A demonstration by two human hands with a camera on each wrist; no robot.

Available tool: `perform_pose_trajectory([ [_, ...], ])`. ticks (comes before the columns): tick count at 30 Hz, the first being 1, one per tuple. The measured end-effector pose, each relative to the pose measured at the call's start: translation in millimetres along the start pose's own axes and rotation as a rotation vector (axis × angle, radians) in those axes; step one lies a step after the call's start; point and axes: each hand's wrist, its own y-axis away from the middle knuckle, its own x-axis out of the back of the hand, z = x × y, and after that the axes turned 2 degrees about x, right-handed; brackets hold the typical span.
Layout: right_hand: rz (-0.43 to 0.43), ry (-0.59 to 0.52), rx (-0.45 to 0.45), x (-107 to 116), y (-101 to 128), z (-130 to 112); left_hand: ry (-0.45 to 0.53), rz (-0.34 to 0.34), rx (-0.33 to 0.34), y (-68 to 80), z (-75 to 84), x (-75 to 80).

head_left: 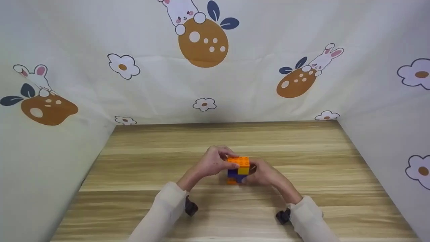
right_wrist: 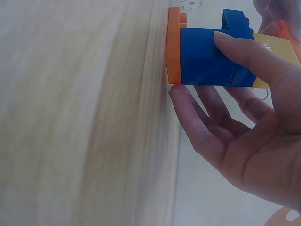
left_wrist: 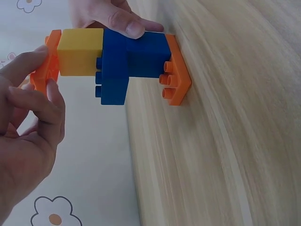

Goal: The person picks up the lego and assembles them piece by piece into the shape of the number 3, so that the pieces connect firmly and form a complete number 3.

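Observation:
A stack of toy building bricks stands on the table in front of me. From the bottom it has an orange plate (left_wrist: 181,75), a blue brick (left_wrist: 149,61), a second blue brick (left_wrist: 114,87) that juts out to one side, a yellow brick (left_wrist: 81,52) and a thin orange plate (head_left: 244,160) on top. My left hand (head_left: 212,162) pinches that top orange plate by its edges between thumb and fingers. Lower down, my right hand (head_left: 265,173) grips the blue bricks, its thumb across their side in the right wrist view. Its palm partly hides the yellow brick there.
The wood-grain table (head_left: 141,198) stretches around both hands. Pale fabric walls (head_left: 158,90) printed with rabbits and flowers enclose it at the back and sides. Dark wrist devices (head_left: 191,207) sit at both sleeve cuffs.

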Motion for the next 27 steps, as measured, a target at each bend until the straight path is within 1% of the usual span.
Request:
perform_pose_trajectory([
  [2,0.000,0.001,0.000,-0.2,-0.2,-0.2,0.002,0.001,-0.009,-1.3,-0.9,0.2],
  [7,0.005,-0.004,0.001,-0.6,-0.8,0.0,0.015,-0.005,0.013,-3.8,-2.7,0.2],
  [10,0.007,-0.006,-0.015,-0.5,-0.8,-0.7,0.018,-0.009,0.023,-4.9,-2.2,0.5],
  [16,0.008,-0.004,-0.050,-1.0,-0.5,-0.5,0.004,-0.022,-0.004,-6.4,2.4,2.1],
  [19,0.009,0.003,-0.039,-1.2,-0.5,-0.6,0.000,-0.020,-0.010,-5.8,1.7,2.9],
  [23,0.005,-0.004,0.010,-1.2,-1.3,0.3,0.004,-0.014,-0.016,-4.9,0.4,2.9],
  [27,0.003,-0.017,0.016,-1.3,-1.8,1.0,-0.006,-0.015,-0.013,-5.0,2.2,2.7],
])
